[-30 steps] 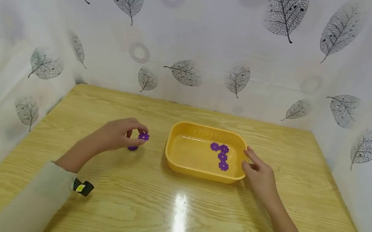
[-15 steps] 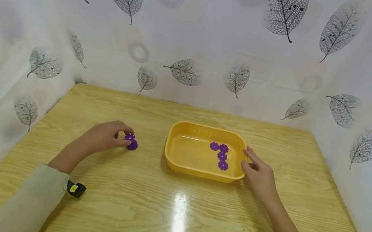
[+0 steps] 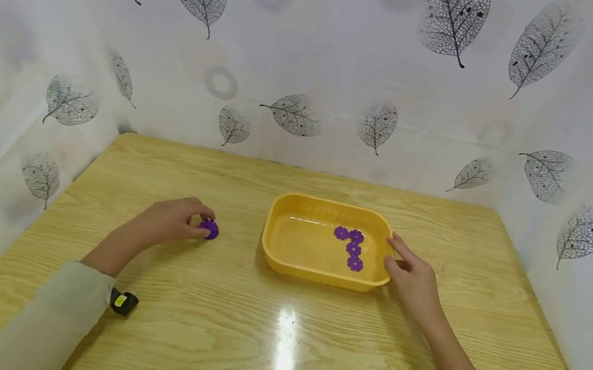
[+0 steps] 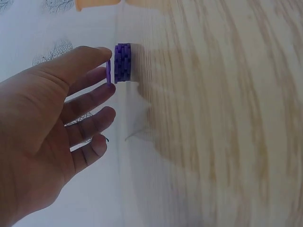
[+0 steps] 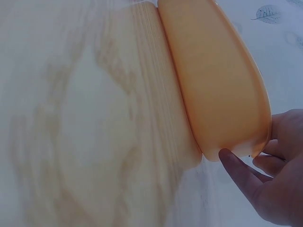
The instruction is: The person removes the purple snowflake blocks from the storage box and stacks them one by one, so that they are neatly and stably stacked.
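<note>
My left hand (image 3: pixel 169 220) pinches a thin purple flower-shaped disc (image 4: pixel 109 72) on edge to the camera, between thumb and fingers. Right beside that disc in the left wrist view, a short stack of purple discs (image 4: pixel 123 62) stands on the table, a narrow gap apart. From above, the held disc overlaps the stack (image 3: pixel 213 231). A yellow plastic tray (image 3: pixel 281 270) stands right of centre, with several purple discs (image 3: pixel 353 248) in a bent row inside it. At its right end my right hand (image 3: pixel 414 284) holds the rim, thumb against the outer wall in the right wrist view.
The wood-grain table (image 3: pixel 223 331) carries a bright light reflection in front of the tray. White cloth with a leaf print (image 3: pixel 297 114) hangs along its back and both sides. Each wrist wears a black strap-on camera (image 3: pixel 123 303).
My left hand has moved left and down with its purple disc, from right of the stack to over it. My right hand and the tray have stayed in place.
</note>
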Tool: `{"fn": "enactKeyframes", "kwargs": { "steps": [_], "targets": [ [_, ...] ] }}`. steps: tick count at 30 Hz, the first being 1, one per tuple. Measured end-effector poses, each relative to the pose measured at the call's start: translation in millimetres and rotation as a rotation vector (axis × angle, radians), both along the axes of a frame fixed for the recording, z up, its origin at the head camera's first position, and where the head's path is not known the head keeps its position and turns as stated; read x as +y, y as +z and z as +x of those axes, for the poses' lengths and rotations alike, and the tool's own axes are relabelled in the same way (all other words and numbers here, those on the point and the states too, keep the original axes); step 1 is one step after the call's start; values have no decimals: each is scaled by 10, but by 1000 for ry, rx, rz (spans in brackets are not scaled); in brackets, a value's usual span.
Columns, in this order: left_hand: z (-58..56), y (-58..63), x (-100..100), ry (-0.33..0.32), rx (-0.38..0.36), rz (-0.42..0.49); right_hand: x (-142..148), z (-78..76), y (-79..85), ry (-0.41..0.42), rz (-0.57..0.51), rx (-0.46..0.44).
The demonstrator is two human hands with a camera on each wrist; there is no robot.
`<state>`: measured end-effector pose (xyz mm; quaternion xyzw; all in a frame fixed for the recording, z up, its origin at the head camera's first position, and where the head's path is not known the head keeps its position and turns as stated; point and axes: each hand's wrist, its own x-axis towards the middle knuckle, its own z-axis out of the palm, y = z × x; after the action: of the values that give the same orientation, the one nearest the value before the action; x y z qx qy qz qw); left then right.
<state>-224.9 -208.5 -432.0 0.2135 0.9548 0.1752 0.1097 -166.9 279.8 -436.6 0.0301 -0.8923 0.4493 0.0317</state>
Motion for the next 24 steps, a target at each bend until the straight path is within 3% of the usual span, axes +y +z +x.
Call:
{"fn": "enactKeyframes", "kwargs": {
  "steps": [24],
  "targets": [
    [-19, -4, 19, 3, -54, 9, 2, -9, -15, -5, 1, -9]
  ]
}}
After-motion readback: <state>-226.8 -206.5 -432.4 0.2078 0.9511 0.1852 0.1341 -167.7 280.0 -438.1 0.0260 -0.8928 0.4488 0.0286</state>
